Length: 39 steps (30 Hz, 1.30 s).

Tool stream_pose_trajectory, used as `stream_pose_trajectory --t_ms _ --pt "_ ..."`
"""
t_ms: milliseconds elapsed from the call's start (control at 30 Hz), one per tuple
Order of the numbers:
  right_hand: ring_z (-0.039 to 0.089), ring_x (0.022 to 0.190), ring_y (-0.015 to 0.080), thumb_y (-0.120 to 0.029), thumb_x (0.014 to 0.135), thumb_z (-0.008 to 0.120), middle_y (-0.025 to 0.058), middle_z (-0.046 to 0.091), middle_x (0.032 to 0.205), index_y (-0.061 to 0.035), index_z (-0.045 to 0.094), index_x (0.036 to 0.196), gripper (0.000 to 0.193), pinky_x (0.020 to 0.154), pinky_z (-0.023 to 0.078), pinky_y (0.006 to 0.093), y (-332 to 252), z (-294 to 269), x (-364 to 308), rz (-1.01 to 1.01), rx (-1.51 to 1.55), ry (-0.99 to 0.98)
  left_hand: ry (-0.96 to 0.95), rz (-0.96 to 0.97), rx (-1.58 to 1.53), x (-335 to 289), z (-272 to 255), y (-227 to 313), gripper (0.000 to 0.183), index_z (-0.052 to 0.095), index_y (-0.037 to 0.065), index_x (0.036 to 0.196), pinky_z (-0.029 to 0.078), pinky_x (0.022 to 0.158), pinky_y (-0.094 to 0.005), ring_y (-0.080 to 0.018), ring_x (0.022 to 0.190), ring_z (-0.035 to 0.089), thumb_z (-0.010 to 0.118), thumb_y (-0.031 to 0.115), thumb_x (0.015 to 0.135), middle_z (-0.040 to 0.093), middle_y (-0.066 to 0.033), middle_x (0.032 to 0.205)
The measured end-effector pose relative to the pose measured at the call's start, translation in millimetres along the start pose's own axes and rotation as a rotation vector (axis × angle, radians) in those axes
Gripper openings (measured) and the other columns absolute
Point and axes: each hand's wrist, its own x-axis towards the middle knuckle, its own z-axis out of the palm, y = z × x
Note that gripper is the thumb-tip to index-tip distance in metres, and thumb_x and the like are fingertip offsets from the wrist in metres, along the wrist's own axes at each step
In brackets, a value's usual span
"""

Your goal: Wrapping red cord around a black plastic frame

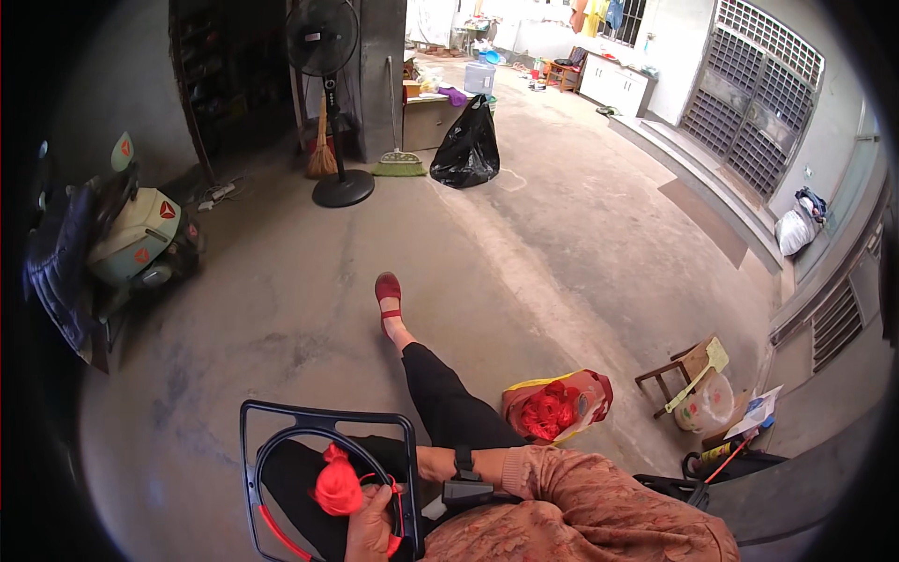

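Observation:
A dark blue plastic frame (326,415) with a curved inner hoop stands upright over my lap. Red strip covers part of the hoop near its lower left. My left hand (369,526) comes up from the lower edge, fingers closed on a bundle of bright red strip (337,484) inside the frame. My right forearm (434,463), with a black band at the wrist, reaches left to the frame's right side. Its hand is mostly hidden behind the frame, so its grip does not show. A red bag (596,394) of similar red material lies open beside my leg.
A scooter (139,234) stands at left. Farther off are a standing fan (344,189), two brooms and a black plastic bag (468,145). At right sit a small wooden stool (658,381), a yellow-green fly swatter (698,375) and a whitish bucket (705,405).

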Motion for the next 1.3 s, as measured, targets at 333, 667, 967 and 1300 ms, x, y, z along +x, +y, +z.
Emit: stream_pose_trajectory --t_ms 333,667,967,1300 --pt "0.062 0.086 0.0181 -0.022 0.085 0.060 0.0096 0.065 0.092 -0.0027 0.063 0.101 0.025 0.078 0.050 0.0321 -58 -134 8 -0.763 -0.591 -1.041 0.000 0.079 0.051 2 -9 -4 0.015 0.064 -0.002 0.099 0.049 0.084 -0.0298 -0.0158 0.089 0.063 0.060 0.007 0.088 0.067 -0.0091 0.096" --pt "0.062 0.085 0.0197 -0.029 0.086 0.062 0.0100 0.066 0.094 -0.0034 0.062 0.104 0.032 0.077 0.050 0.0314 -68 -120 -11 -1.109 -1.040 -1.850 0.014 0.140 0.110 -5 3 8 0.014 0.063 -0.001 0.091 0.046 0.083 -0.0282 -0.0152 0.083 0.062 0.063 0.013 0.087 0.067 -0.0082 0.089" --pt "0.062 0.082 0.0187 -0.031 0.087 0.062 0.0092 0.065 0.092 -0.0034 0.061 0.108 0.035 0.076 0.050 0.0304 -169 -70 -80 -1.100 -1.335 -2.330 0.134 0.147 0.133 -13 -4 13 0.010 0.061 0.003 0.087 0.047 0.073 -0.0256 -0.0120 0.075 0.059 0.061 0.013 0.088 0.063 -0.0037 0.081" --pt "0.061 0.079 0.0177 -0.034 0.088 0.061 0.0083 0.065 0.090 -0.0035 0.060 0.111 0.039 0.074 0.049 0.0293 -190 -46 -100 -0.934 -1.677 -2.813 0.127 0.191 -0.083 -7 -7 18 0.005 0.057 0.005 0.079 0.049 0.068 -0.0263 -0.0126 0.070 0.058 0.061 0.003 0.082 0.061 -0.0025 0.075"
